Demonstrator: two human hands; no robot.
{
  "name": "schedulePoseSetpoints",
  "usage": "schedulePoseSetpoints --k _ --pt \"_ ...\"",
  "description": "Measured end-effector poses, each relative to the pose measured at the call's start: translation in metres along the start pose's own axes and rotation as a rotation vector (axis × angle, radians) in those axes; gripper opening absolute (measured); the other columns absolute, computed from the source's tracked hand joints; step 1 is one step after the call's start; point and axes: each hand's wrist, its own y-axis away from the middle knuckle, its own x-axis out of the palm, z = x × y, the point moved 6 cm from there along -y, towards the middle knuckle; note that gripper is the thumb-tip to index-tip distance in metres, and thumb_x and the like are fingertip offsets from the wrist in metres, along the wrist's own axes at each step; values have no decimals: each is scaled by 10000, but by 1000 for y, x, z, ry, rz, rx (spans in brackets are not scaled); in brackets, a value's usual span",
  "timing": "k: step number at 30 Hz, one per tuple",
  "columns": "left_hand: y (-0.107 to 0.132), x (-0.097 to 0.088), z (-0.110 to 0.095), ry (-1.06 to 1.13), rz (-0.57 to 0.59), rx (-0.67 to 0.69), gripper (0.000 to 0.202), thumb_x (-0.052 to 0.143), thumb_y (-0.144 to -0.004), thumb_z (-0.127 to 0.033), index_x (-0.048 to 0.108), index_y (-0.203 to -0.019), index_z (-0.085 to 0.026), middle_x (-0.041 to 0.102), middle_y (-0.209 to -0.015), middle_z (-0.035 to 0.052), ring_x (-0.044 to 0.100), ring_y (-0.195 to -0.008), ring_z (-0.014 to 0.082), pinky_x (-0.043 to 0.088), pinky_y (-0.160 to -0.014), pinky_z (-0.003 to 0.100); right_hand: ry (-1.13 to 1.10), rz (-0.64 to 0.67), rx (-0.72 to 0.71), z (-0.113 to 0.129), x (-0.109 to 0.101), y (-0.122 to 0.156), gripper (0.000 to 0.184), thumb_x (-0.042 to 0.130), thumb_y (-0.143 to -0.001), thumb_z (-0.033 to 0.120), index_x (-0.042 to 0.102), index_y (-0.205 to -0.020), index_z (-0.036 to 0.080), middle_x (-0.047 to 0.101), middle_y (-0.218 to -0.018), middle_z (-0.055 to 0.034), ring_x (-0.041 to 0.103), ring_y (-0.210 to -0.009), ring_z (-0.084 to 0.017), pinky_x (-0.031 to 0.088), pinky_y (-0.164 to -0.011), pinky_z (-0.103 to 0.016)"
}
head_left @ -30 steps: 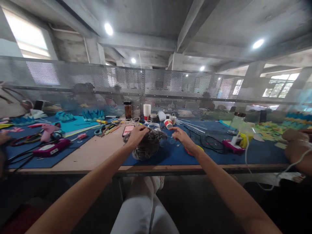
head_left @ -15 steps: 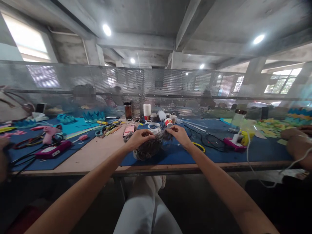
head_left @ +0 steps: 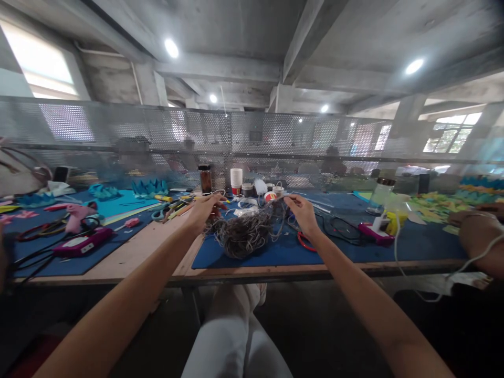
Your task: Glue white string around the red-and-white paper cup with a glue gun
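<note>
A tangled bundle of dark grey yarn [head_left: 244,234] lies on the blue mat in front of me. My right hand [head_left: 301,211] is closed at the bundle's right end, thumb and fingertips pinching some thin grey strands. Loose strands hang between that hand and the bundle. Over the bundle's left end is my left hand [head_left: 207,211], its fingers bent but apart, with no strand plainly in them. A red loop-shaped handle [head_left: 306,242] shows beside my right wrist.
Behind the yarn stand stacked paper cups [head_left: 236,181] and a dark jar [head_left: 205,179]. A pink glue gun [head_left: 75,218] and purple power strip [head_left: 83,241] lie left; another purple strip [head_left: 376,234] and a glass jar [head_left: 380,197] lie right. Another person's arm [head_left: 478,236] rests at far right.
My left hand has let go of the yarn and moved left. My right hand has moved slightly right and up, drawing strands out. The bundle now sits looser and more spread.
</note>
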Motion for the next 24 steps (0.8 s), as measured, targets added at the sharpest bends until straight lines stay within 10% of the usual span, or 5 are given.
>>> schedulePoseSetpoints --k 6,12,19,24 --pt "19 40 -40 -235 35 324 361 616 -719 -224 713 -1067 -205 698 -1162 86 616 -1108 264 471 -948 386 31 139 32 12 23 4 384 619 -824 548 726 -907 189 586 -691 4 465 -599 -135 357 -555 -257" --pt "30 111 -53 -19 297 339 263 672 -746 -387 694 -896 -172 735 -903 54 661 -890 229 497 -829 338 13 243 -10 36 40 9 388 606 -839 552 718 -888 184 537 -656 13 438 -582 -123 327 -542 -251" --pt "23 102 -26 274 219 5 287 674 -755 -454 686 -745 -167 711 -771 30 635 -738 177 456 -717 302 175 138 -34 31 4 9 305 594 -873 472 661 -990 199 512 -604 33 432 -548 -135 347 -555 -259" --pt "26 106 -27 282 220 -16 275 675 -741 -435 710 -764 -164 711 -758 25 616 -696 170 452 -688 303 283 262 -176 32 28 24 311 631 -860 461 669 -1035 207 573 -748 4 519 -674 -157 413 -681 -276"
